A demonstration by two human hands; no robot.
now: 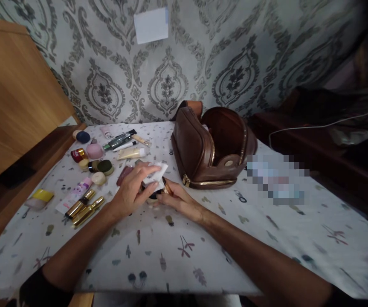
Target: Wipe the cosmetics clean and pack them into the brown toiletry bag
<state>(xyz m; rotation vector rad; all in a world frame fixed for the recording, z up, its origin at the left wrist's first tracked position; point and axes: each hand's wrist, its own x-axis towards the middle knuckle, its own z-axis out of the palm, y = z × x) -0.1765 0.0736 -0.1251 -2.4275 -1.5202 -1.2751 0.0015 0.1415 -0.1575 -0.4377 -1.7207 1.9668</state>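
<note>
Near the middle of the table, my left hand (131,189) pinches a folded white tissue (156,174) between thumb and fingers. The tissue lies against a small dark round container (157,195), which looks like a cosmetic jar or compact. My right hand (181,201) grips that container from the right side; its lower part is mostly hidden by the fingers. Just beyond both hands, a brown leather cosmetic bag (192,143) stands with its zipped top gaping. A mauve item (124,175) lies partly behind my left hand.
Cosmetics spread over the table's left side: gold tubes (88,212), a cream tube (131,153), a dark green jar (105,167) and a pink round item (94,150). A wooden cabinet (20,85) borders the left. A blurred patch (278,177) lies right of the bag.
</note>
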